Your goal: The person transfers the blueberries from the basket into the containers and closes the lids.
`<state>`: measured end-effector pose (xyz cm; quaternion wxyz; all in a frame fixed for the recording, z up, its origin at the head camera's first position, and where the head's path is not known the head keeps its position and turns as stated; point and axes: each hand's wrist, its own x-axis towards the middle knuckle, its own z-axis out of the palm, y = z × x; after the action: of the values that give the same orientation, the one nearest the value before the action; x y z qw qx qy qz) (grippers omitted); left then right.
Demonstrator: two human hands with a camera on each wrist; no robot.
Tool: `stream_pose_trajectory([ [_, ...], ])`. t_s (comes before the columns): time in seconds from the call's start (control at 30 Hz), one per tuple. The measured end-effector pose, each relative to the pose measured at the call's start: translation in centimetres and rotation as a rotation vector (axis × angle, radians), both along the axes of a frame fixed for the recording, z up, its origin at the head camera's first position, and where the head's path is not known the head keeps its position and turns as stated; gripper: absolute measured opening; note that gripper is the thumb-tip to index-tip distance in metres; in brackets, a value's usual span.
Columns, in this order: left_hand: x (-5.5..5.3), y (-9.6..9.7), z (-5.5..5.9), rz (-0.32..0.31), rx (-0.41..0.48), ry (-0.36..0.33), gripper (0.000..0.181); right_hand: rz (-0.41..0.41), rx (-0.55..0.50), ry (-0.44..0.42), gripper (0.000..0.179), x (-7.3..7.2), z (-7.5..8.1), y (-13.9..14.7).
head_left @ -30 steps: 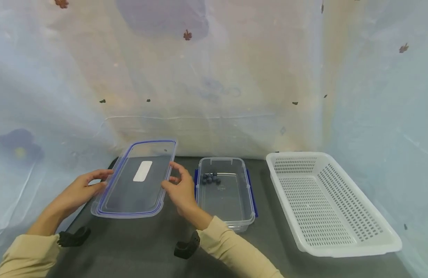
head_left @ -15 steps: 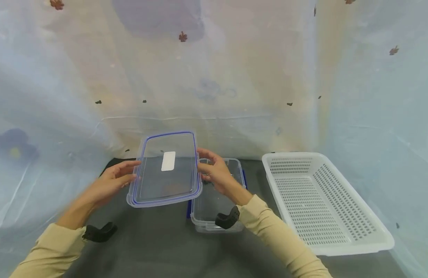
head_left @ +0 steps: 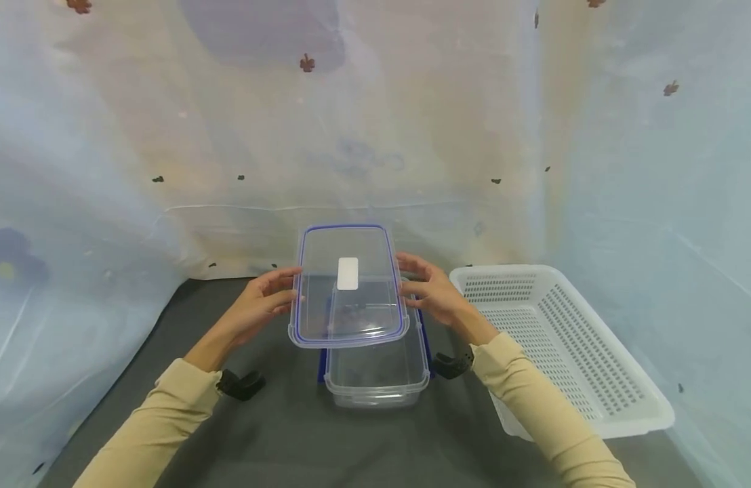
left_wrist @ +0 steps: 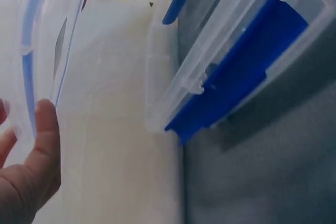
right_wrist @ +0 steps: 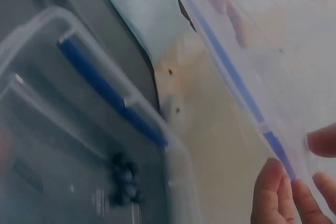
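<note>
A clear plastic lid (head_left: 351,308) with a blue seal and a white label is held up between both hands, tilted, above a clear food container (head_left: 377,395). My left hand (head_left: 259,305) pinches its left edge between thumb and fingers. On the opposite edge, my right hand (head_left: 435,293) grips the rim the same way. Below, the container sits on the table with its blue side clasps (left_wrist: 241,66) folded down. A small cluster of dark blue balls, like blueberries (right_wrist: 125,179), lies inside it, blurred in the right wrist view.
A white perforated plastic basket (head_left: 646,423) stands to the right, partly behind the right forearm. The dark table (head_left: 290,440) is backed by a patterned plastic sheet (head_left: 412,122), which also rises on both sides.
Both hands have carried the lid rightward from the table's left side to over the container. It now overlaps the container's back part in the head view. Container and basket stay put.
</note>
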<state>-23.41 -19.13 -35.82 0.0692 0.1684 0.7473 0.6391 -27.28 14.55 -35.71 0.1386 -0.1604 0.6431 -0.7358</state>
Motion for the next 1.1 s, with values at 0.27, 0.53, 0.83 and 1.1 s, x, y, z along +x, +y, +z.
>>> stream_pose_trajectory([
  [0.27, -2.4, 2.6, -0.6, -0.061, 0.125, 0.008, 0.065, -0.05, 0.034, -0.071, 0.061, -1.2, 0.1, 2.8],
  [0.53, -3.5, 4.2, -0.9, -0.049, 0.111, 0.036, 0.077, -0.069, 0.152, 0.013, 0.055, -1.8, 0.3, 4.9],
  [0.83, -3.3, 4.5, 0.0, -0.046, 0.046, 0.224, 0.051, -0.081, 0.35, 0.376, 0.045, -0.7, 2.3, 6.6],
  [1.1, -2.5, 4.0, 0.5, 0.016, -0.048, 0.465, 0.033, -0.098, 0.476, 0.873, 0.03, 0.0, 2.9, 7.1],
])
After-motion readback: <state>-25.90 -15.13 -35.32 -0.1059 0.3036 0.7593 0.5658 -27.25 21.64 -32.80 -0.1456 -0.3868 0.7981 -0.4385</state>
